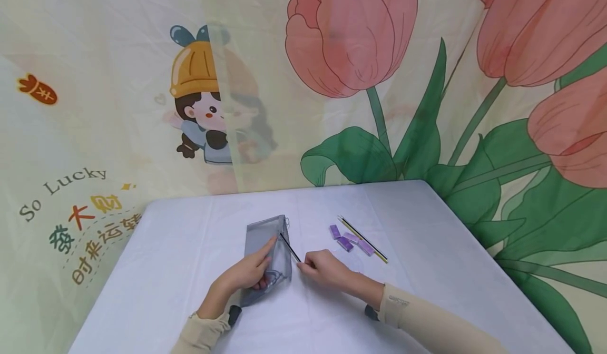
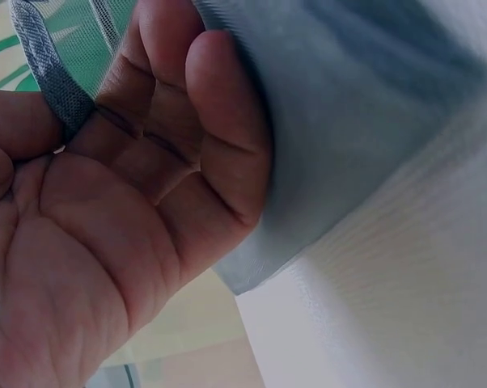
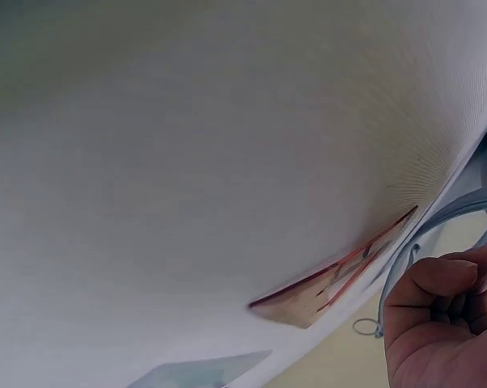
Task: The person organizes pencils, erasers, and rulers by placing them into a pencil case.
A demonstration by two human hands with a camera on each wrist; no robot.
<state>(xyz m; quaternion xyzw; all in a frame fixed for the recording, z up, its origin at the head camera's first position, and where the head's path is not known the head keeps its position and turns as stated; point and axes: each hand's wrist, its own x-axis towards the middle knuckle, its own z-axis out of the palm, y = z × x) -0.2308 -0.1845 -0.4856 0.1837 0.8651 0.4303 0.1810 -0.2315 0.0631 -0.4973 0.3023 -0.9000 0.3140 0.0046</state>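
Note:
A grey zip pouch point(image 1: 258, 233) with a see-through mesh side lies at the middle of the table. My left hand point(image 1: 246, 274) grips its near part, the index finger stretched along the top. In the left wrist view the pouch's zip edge point(image 2: 45, 69) passes between thumb and fingers, and other fingers curl against the grey cloth point(image 2: 340, 153). My right hand point(image 1: 327, 269) pinches a dark pencil point(image 1: 290, 247) at its near end; its far end reaches over the pouch's right edge, whether inside I cannot tell. The right wrist view shows the pouch's curved edge point(image 3: 462, 206) close to the fingers.
Several small purple blocks, perhaps erasers point(image 1: 365, 247), lie to the right of the pouch. Beside them, two pencils point(image 1: 362, 238), one dark and one yellowish, lie side by side. A white cloth covers the table point(image 1: 189, 248), and a printed curtain point(image 1: 265, 80) hangs behind it.

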